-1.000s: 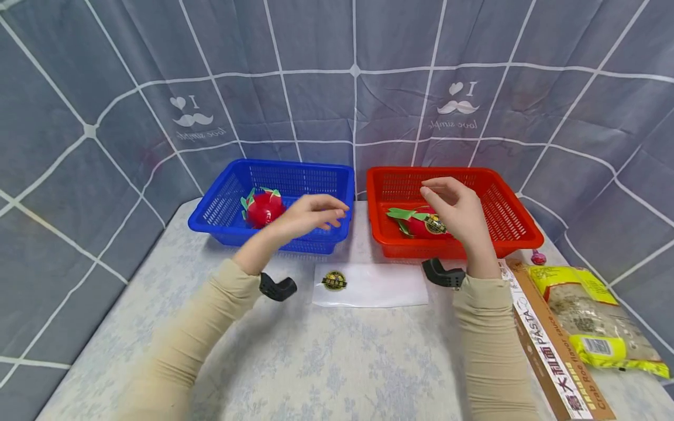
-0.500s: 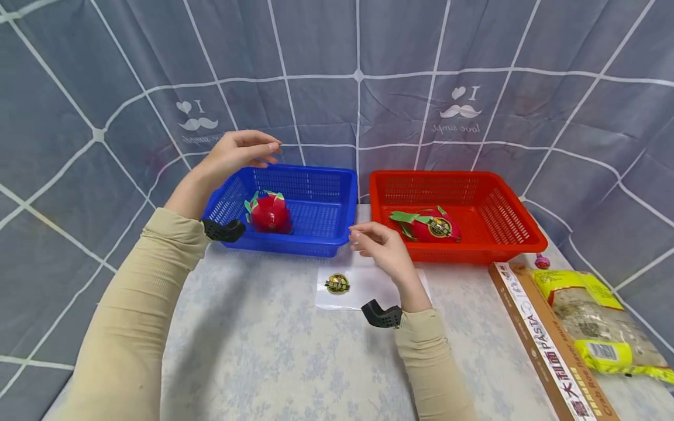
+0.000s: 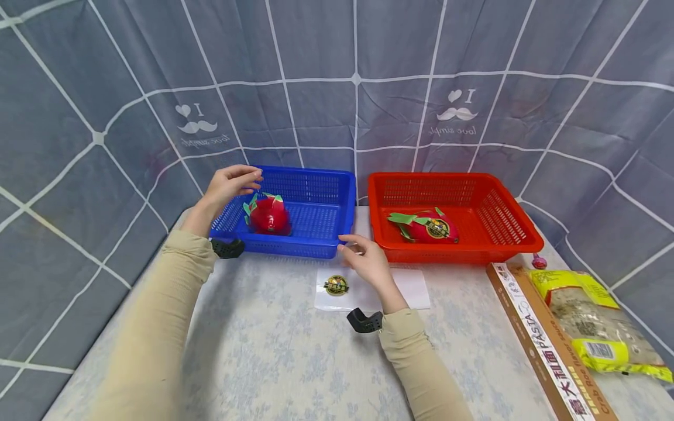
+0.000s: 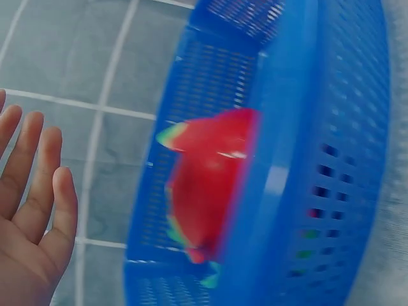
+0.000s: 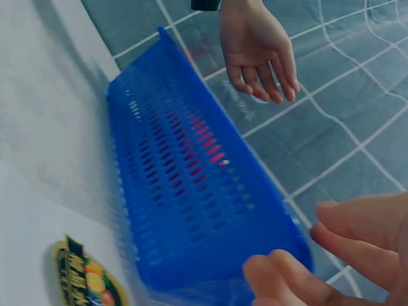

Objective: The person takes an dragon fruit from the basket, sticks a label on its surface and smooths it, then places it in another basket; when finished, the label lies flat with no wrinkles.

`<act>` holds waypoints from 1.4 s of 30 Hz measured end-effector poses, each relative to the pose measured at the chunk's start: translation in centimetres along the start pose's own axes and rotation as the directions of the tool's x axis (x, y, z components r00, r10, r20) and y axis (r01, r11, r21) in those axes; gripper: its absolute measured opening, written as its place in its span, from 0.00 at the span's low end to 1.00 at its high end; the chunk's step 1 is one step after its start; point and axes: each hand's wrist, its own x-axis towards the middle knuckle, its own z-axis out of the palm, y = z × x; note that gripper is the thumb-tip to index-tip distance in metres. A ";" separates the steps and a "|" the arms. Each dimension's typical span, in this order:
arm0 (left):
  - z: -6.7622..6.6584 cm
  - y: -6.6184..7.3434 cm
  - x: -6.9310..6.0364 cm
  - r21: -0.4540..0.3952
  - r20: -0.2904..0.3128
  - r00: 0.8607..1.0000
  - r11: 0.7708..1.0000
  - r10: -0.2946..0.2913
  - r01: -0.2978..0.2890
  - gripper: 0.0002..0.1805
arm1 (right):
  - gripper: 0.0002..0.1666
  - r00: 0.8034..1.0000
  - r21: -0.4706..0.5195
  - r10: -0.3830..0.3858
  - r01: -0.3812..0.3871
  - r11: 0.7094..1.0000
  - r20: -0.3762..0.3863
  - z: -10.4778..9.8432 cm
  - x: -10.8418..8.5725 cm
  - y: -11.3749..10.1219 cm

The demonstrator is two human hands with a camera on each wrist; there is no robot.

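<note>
A blue plastic basket (image 3: 344, 210) stands at the back left with a red dragon fruit (image 3: 270, 215) lying in its left half. Above the basket's left end hovers my left hand (image 3: 229, 186); the left wrist view shows its fingers (image 4: 48, 159) extended and holding nothing. My right hand (image 3: 368, 262) is at the basket's front right corner, thumb and fingers (image 5: 363, 226) loosely bent and apart. Whether it touches the corner I cannot tell.
A red basket (image 3: 508, 225) with another dragon fruit (image 3: 434, 228) stands to the right. In front lies a white sheet with a round fruit label (image 3: 336, 285). A long pasta box (image 3: 547, 345) and a yellow-ended bag (image 3: 595, 321) lie at the right edge.
My left hand moved left and up from over the blue basket, then came down at its left end. My right hand moved from above the red basket to the blue basket's right corner.
</note>
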 end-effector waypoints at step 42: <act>2.3 -4.9 1.7 0.342 0.148 0.962 0.925 -0.229 0.168 0.25 | 0.13 0.999 0.352 0.002 0.011 0.936 -0.037 2.1 1.0 1.6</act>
